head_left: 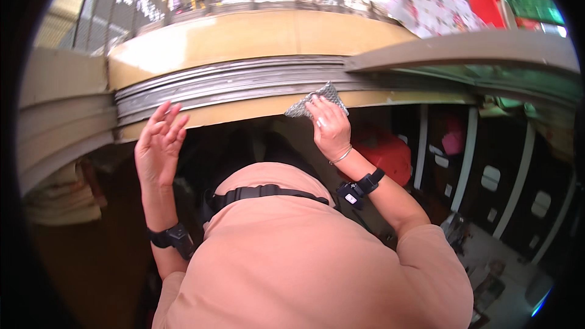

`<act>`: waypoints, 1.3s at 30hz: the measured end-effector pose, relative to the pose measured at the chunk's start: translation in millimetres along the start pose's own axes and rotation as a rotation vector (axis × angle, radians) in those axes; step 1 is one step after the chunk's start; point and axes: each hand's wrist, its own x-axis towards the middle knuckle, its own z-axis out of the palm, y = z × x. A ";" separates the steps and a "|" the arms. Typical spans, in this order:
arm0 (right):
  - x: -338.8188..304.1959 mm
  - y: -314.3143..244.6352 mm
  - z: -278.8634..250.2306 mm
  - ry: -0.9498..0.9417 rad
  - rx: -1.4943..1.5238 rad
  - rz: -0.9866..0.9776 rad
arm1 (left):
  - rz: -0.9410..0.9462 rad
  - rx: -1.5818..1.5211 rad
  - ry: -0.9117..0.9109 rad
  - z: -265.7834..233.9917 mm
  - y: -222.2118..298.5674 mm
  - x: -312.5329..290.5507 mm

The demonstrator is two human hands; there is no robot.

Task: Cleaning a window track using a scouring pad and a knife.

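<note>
A grey patterned cleaning cloth (329, 94) is pinched in my right hand (330, 127), whose fingers press it against the sill's inner edge beside the metal window track (244, 82). The cloth is folded, with corners sticking out on both sides of the fingers. My left hand (159, 146) is raised near the left end of the track, palm up, fingers loosely curled and apart, with nothing in it. Its fingertips are close to the tan inner ledge (225, 113); whether they touch it I cannot tell.
Beyond the track lies a tan outer sill (262, 33), with a barred grille and hanging laundry (426, 3) behind it. A sliding window frame (463, 49) covers the track's right part. Below right are a red object (384, 155) and dark panels with pale strips (469, 152).
</note>
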 end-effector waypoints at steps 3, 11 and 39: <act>20.7 -48.3 26.3 -0.024 0.077 -0.144 | -0.031 -0.030 0.000 -22.2 -3.0 -8.1; 61.1 -158.6 72.8 -0.145 0.242 -0.600 | 0.110 -0.127 0.215 -98.2 2.1 -82.7; 101.3 -376.7 207.2 -0.296 0.232 -0.943 | 0.360 -0.394 0.451 -219.0 -11.4 -182.1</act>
